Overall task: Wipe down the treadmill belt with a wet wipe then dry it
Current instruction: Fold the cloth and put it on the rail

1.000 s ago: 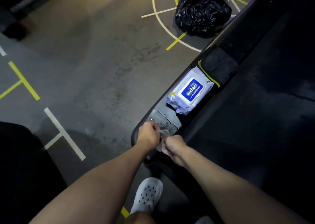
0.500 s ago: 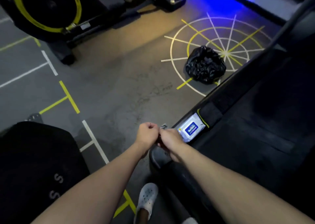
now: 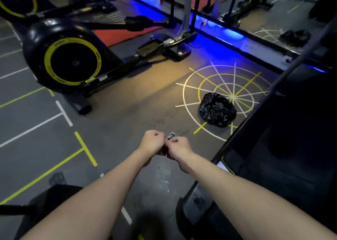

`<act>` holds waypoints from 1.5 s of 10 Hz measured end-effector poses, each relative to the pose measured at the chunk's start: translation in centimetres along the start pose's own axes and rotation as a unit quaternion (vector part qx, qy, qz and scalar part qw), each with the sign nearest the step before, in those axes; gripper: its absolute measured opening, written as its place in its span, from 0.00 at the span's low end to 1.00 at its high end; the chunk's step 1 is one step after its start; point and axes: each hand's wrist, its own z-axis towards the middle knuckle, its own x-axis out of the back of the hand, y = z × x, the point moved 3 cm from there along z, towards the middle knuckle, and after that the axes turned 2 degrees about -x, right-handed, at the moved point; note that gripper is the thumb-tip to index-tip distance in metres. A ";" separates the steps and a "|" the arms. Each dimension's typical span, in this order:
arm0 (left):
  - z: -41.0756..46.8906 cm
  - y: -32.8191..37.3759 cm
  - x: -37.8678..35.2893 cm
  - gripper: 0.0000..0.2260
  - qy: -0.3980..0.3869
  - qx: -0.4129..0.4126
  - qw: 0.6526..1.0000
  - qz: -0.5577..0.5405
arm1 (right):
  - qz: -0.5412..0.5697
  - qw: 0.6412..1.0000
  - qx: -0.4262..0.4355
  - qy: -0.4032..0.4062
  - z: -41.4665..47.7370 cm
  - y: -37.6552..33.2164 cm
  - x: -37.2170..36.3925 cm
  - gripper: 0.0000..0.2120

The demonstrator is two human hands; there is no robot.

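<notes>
My left hand [image 3: 153,142] and my right hand [image 3: 179,145] are held together over the grey floor, left of the treadmill. Both fists pinch a small crumpled grey wipe [image 3: 170,136] between them; only a bit of it shows above the fingers. The dark treadmill belt [image 3: 284,148] runs along the right side. A sliver of the white wet-wipe pack [image 3: 222,166] on the treadmill's side rail peeks out behind my right forearm.
A black rubbish bag [image 3: 217,110] lies on the floor on a white and yellow circle marking. A black elliptical trainer with a yellow-ringed wheel [image 3: 73,60] stands at the back left. A dark machine [image 3: 36,208] is at the lower left.
The view has lifted from the treadmill's rear corner to the gym floor. Both hands rose off the side rail with the wipe and now hover over the floor.
</notes>
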 end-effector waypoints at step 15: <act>70.1 37.4 -44.2 0.09 -0.509 -0.106 0.765 0.380 | 0.156 0.866 -0.093 0.466 65.4 -28.7 31.6 0.13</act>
